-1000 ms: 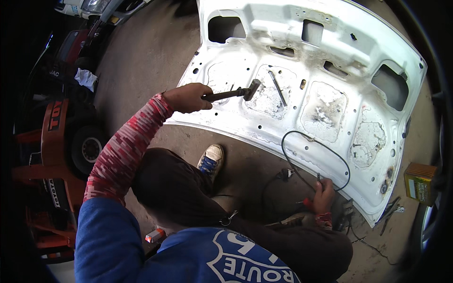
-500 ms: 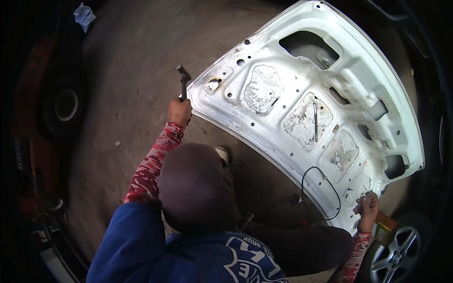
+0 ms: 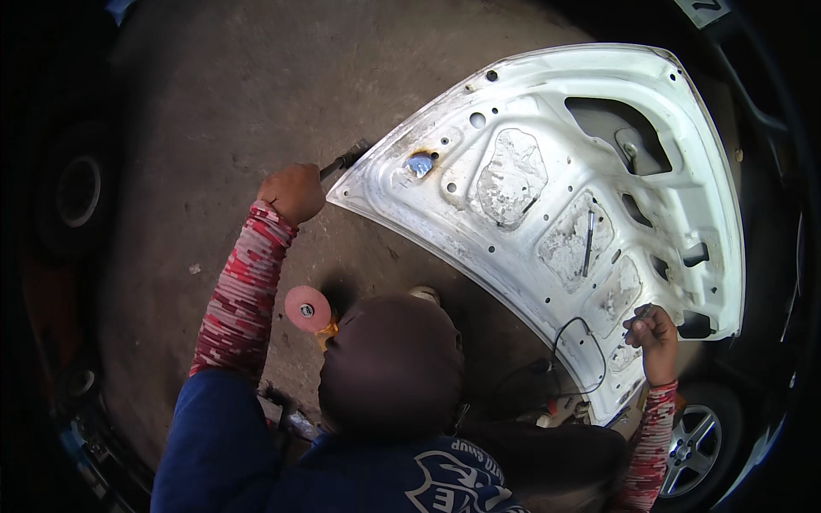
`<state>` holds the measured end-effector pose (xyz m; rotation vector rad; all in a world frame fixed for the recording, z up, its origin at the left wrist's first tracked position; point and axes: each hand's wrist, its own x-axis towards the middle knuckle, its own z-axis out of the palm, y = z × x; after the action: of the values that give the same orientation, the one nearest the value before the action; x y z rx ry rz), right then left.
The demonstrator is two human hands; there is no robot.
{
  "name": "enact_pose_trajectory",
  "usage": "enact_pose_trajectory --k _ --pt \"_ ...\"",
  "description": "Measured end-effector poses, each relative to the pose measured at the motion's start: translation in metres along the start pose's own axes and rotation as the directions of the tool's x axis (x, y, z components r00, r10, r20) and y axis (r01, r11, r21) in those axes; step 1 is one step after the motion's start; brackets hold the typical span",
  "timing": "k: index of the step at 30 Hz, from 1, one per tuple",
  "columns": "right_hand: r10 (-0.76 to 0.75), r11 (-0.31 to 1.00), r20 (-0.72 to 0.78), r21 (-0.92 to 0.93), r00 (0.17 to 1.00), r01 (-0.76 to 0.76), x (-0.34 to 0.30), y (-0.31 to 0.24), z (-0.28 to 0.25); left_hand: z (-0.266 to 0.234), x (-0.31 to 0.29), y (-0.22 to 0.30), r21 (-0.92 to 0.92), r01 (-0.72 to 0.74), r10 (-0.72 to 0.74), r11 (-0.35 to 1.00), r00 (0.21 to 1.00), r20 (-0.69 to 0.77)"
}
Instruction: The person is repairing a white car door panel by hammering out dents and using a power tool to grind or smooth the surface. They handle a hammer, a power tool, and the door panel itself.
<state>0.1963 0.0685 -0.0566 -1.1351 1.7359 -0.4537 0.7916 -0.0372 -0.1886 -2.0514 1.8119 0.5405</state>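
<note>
White hood panel (image 3: 560, 184) lies within reach of the newly tipped hammer (image 3: 346, 158), left hand (image 3: 295, 192) gripping it, right hand (image 3: 657, 336) pinching a dark piece (image 3: 645, 310)

A hand could pass over the floor (image 3: 205, 94) left of the panel (image 3: 428, 201); lower there, the disc (image 3: 308, 308) and knee (image 3: 392, 368) stand in the way. The left hand (image 3: 293, 192) and hammer (image 3: 342, 160) crowd the panel's left corner; rod (image 3: 588, 244), cable (image 3: 558, 336) and right hand (image 3: 654, 335) obstruct its right part.

White scuffed car hood (image 3: 558, 186), underside up, dark hammer (image 3: 344, 159) slanting beside its left edge, small dark piece (image 3: 644, 310) at right
</note>
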Motion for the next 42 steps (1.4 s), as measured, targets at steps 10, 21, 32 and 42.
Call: enact_pose_trajectory --k 10,21,32,42 --pt "-0.357 0.897 0.258 -0.174 0.898 0.407 0.141 -0.104 0.123 -0.041 0.042 -0.022 -0.064 0.156 -0.099 0.986 0.841 0.532" --pt "-0.26 0.952 0.348 -0.067 0.901 0.3 0.185 -0.103 0.2 0.092 -0.021 0.003 -0.397 0.11 -0.18 0.911 0.973 -0.145" --pt "-0.261 0.965 0.234 0.02 0.937 0.263 0.086 -0.096 0.183 0.096 -0.018 0.085 -0.553 -0.271 0.147 0.788 0.955 -0.258" --pt "-0.231 0.905 0.19 0.402 0.954 0.139 0.122 -0.087 0.201 0.107 -0.008 0.111 -0.539 -0.108 0.024 0.836 0.987 -0.161"
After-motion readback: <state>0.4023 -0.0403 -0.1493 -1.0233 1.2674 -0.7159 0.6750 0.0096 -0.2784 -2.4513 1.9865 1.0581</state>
